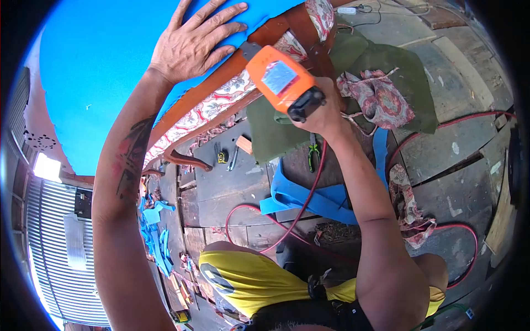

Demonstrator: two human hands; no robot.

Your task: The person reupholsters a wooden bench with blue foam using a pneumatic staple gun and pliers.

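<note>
My left hand lies with its fingers spread on a bright blue sheet at the edge of a wooden furniture frame. Floral fabric shows along the frame's side. My right hand is wrapped round the handle of an orange staple gun. The tool's dark nose touches or nearly touches the wood beside the blue sheet, just right of my left hand. Its handle is mostly hidden by my fingers.
Below on the plank floor are a red hose, blue strips, green-handled pliers, a tape measure and a wood block. Floral scraps lie on green cloth at right. A power strip sits at the top.
</note>
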